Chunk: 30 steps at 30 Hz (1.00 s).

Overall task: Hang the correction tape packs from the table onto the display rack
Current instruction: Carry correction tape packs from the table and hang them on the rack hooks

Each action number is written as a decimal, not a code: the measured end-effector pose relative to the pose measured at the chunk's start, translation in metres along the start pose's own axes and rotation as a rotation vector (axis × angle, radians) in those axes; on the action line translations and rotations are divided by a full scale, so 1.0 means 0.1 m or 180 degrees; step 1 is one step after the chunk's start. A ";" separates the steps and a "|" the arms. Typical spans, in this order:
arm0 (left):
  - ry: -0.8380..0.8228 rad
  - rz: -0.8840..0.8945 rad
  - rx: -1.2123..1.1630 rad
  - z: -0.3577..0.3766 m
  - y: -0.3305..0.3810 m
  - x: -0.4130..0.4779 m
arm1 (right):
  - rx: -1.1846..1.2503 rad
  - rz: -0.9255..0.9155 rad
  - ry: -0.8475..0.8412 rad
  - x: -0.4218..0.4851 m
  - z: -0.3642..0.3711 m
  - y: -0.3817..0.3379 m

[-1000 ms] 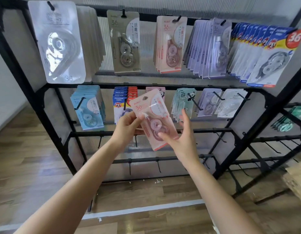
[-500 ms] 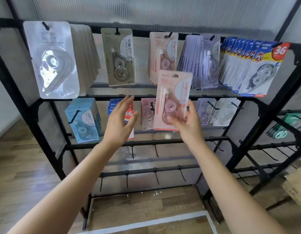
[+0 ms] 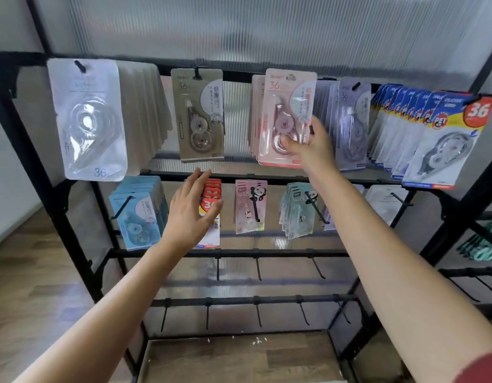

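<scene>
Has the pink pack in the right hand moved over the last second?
Yes. The pink pack rose from the rack's second row to the top rail.

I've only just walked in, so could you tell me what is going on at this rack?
A person is stocking the black display rack. Their right hand grips a pink correction tape pack by its lower part, up at the top row in front of the matching pink packs; whether it is on the hook I cannot tell. The left hand is open and empty, in front of the red-topped packs on the second row.
</scene>
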State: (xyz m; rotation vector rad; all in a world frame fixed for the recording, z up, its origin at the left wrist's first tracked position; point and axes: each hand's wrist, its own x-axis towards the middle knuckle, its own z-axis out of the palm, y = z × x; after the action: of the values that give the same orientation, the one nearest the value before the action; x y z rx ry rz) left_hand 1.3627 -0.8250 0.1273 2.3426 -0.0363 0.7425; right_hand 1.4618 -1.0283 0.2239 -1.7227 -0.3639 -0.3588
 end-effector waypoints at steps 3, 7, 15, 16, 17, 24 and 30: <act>0.0046 -0.0076 -0.0016 0.01 -0.02 0.01 | 0.0038 0.0027 -0.0043 0.03 0.00 0.05; 0.0057 -0.0083 0.0038 0.04 -0.02 0.02 | 0.0131 -0.0069 -0.0063 0.03 -0.01 0.08; 0.0066 0.0019 0.0382 0.02 -0.07 -0.01 | 0.0114 -0.0020 -0.0142 0.10 0.04 0.07; 0.0060 -0.0005 0.0400 0.01 -0.08 -0.02 | 0.0113 -0.0031 -0.0140 0.10 0.05 0.07; 0.0055 -0.0031 0.0415 0.00 -0.10 -0.03 | 0.0080 -0.0042 -0.0145 0.10 0.05 0.07; 0.0030 0.0010 0.0830 -0.03 -0.11 -0.07 | -0.0389 0.0082 -0.0206 0.25 0.13 0.08; -0.0001 0.0204 0.1366 -0.06 -0.09 -0.11 | -0.0616 0.0232 -0.0218 0.29 0.14 0.14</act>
State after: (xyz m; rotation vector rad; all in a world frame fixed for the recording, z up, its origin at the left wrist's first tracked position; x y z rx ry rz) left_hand 1.3525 -0.8162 0.1204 2.7585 0.0536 0.8482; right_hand 1.4942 -1.0157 0.2219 -1.9359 -0.3233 -0.2900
